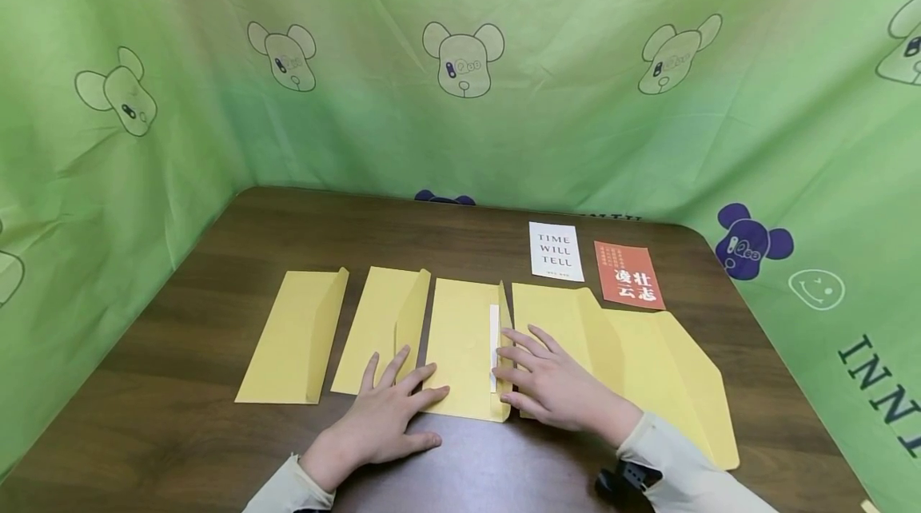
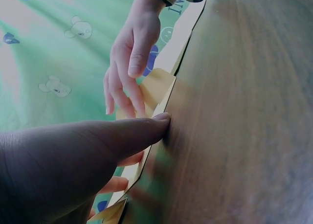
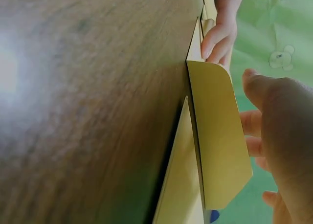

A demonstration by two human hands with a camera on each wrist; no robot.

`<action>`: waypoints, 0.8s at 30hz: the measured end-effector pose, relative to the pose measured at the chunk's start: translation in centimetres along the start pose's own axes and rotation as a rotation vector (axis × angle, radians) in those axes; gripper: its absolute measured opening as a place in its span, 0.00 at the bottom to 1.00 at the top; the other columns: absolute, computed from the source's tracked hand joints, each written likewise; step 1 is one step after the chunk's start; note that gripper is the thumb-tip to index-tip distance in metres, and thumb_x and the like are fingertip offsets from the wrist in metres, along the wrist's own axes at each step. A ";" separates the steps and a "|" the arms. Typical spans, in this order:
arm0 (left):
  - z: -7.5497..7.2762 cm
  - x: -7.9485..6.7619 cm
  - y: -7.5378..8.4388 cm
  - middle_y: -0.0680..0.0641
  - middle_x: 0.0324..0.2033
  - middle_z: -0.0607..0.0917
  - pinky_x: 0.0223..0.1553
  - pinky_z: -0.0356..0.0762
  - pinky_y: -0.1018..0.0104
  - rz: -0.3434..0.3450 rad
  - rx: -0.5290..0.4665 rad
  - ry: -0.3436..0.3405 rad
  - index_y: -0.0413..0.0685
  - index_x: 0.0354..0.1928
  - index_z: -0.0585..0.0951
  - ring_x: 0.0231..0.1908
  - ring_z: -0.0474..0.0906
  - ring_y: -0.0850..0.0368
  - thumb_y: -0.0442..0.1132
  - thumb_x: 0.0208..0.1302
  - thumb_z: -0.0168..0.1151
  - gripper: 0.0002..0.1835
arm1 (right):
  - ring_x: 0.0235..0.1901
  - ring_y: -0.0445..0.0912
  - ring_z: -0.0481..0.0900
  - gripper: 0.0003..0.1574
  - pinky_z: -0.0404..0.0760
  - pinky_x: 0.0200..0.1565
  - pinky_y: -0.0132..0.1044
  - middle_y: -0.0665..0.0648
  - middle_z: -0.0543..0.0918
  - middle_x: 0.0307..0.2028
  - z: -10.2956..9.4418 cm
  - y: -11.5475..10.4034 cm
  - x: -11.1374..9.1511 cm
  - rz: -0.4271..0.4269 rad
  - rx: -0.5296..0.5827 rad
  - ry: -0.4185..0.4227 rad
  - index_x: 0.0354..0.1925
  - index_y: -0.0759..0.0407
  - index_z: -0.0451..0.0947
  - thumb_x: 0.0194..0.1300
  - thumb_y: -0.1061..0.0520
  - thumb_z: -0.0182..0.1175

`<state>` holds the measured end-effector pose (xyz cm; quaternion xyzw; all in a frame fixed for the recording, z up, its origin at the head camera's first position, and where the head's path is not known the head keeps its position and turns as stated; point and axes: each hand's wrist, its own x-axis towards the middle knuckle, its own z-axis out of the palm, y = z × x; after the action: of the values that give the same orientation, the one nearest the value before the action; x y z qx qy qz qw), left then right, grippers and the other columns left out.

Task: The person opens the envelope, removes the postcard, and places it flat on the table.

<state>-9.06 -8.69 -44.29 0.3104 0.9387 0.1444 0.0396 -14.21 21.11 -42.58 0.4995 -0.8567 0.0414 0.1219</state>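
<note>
A yellow envelope [image 1: 456, 345] lies in the middle of the row, its flap [image 3: 215, 136] raised along the right side. The edge of a white card [image 1: 494, 321] shows at its opening. My left hand [image 1: 384, 413] is spread flat, with fingertips on this envelope's left part and on the neighbouring yellow envelope [image 1: 370, 321]. Beside the raised flap is my right hand [image 1: 557, 381], its fingers extended loosely and fingertips right at the flap and card edge. In the right wrist view, the right fingers [image 3: 252, 145] are partly hidden behind the flap.
Another yellow envelope [image 1: 284, 337] lies far left. To the right, two more envelopes overlap, the outermost [image 1: 669, 385] with its flap spread out. Behind them are a white printed card [image 1: 556, 252] and a red card [image 1: 628, 275]. Green patterned cloth [image 1: 460, 137] encloses the wooden table [image 1: 158, 433].
</note>
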 end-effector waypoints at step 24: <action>0.0 -0.1 0.0 0.50 0.70 0.69 0.66 0.43 0.28 -0.004 -0.018 0.000 0.63 0.67 0.76 0.74 0.50 0.36 0.62 0.63 0.61 0.31 | 0.62 0.58 0.72 0.24 0.63 0.62 0.62 0.59 0.80 0.57 0.1 0.5 -2.0 0.072 0.027 -0.053 0.55 0.54 0.83 0.69 0.42 0.61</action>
<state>-9.03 -8.74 -44.32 0.3083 0.9379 0.1530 0.0425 -13.70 23.04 -43.16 0.4710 -0.8764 0.0440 0.0907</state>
